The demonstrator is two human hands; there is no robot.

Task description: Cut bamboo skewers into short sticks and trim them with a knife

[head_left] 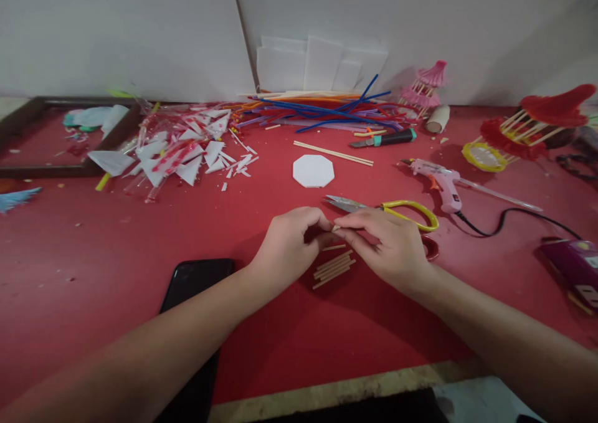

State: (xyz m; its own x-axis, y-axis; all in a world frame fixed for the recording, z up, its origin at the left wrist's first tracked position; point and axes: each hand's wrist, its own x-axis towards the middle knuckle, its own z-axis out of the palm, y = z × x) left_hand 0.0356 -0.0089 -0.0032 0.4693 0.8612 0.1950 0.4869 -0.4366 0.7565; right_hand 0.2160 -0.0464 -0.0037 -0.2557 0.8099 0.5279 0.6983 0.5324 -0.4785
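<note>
My left hand (294,239) and my right hand (387,248) meet in a pinch above the red table. Between their fingertips is the pale end of a short wooden stick (336,228), mostly covered by the fingers. Just below lie several cut wooden sticks (334,268), roughly side by side. Scissors (348,204) with yellow and red handles rest behind my right hand, which hides part of them. A white foam octagon (313,171) lies flat beyond my hands, and two longer sticks (334,153) are behind it.
A black phone (199,276) lies under my left forearm. Plastic and foam scraps (177,149) cover the back left, near a dark frame (47,172). Pipe cleaners (322,111), a utility knife (392,138), a pink glue gun (441,183) with its cord and red and pink stick models (537,124) stand behind and right.
</note>
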